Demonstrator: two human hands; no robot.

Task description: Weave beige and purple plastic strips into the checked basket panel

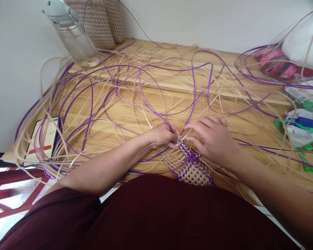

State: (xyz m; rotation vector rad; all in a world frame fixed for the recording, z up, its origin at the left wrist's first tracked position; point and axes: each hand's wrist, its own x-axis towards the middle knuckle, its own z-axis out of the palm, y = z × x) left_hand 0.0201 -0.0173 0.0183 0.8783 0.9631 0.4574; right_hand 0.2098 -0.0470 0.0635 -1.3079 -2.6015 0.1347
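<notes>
A piece of weaving (195,173) in cream and purple plastic strips lies at the table's near edge, against my shirt. Its far corner is pinched by my left hand (165,135), thumb and fingers closed at the knots. Close by on the right, my right hand (211,137) has its thumb and forefinger together at a pale strip (183,139) by that corner. The other fingers of this hand are blurred and partly raised. Long purple strips (194,90) and cream strips fan out from the weaving across the table.
On the wooden table (177,102) loose strips spread widely. A clear bottle (74,40) stands back left, before a woven basket (99,22). A phone (43,139) lies under strips at left. Plastic packets (301,126) and a pink bundle (279,64) sit at right. A wall borders the back.
</notes>
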